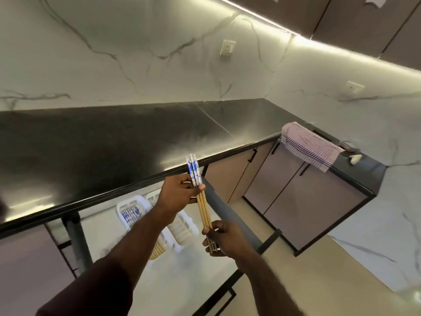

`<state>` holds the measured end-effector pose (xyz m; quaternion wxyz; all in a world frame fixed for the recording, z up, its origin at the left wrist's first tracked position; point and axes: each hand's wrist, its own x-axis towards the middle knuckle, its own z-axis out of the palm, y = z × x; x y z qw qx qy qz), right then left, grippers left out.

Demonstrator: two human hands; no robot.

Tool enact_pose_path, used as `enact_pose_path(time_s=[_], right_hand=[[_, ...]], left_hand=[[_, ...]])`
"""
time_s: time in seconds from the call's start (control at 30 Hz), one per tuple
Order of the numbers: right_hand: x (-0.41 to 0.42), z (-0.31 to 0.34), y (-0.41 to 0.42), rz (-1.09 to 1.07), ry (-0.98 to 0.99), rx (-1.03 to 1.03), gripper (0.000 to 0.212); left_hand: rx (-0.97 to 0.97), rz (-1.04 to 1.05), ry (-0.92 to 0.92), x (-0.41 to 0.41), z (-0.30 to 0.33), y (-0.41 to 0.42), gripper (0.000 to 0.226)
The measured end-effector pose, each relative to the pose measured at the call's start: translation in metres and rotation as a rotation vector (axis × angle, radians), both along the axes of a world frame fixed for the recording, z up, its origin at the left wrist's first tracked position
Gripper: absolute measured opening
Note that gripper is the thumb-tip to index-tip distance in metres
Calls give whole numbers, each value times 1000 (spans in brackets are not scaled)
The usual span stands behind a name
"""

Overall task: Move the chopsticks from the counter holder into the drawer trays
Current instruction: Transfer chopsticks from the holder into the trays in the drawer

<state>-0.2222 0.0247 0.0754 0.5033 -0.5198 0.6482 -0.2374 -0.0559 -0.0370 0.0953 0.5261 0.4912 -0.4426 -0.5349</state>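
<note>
Head: chopsticks (130, 215) in white tray (121, 208)

Veined marble wall (136, 53) behind black counter (91, 144), lit strip (341, 51) overhead.

left arm (136, 236) hides part of drawer trays (182, 226).

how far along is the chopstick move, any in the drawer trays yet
Partly done. One white tray in the open drawer already holds blue-patterned chopsticks. In hand: a bundle of chopsticks, gripped near the patterned tops by the left hand and at the tips by the right hand. Left: laying this bundle in a tray. The counter holder is not in view.
</note>
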Motion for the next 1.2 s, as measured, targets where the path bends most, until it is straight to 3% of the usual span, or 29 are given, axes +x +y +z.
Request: enact_pose_path(time_s=[0.23,0.43,0.73,1.03,1.2], right_hand=[[-7,-58,-66,3,36,220,15],[3,-105,-110,20,95,372,15],[33,-159,-168,113,134,428,16],[54,-207,-186,320,437,354,48],[58,-219,-186,379,550,327,41]], left_hand=[[254,14,-115,-6,-99,-55,24],[431,45,-213,4,-161,-72,36],[395,96,-683,13,-198,-85,55],[260,-166,-1324,10,-222,-97,62],[235,-327,-1535,6,-232,-100,60]])
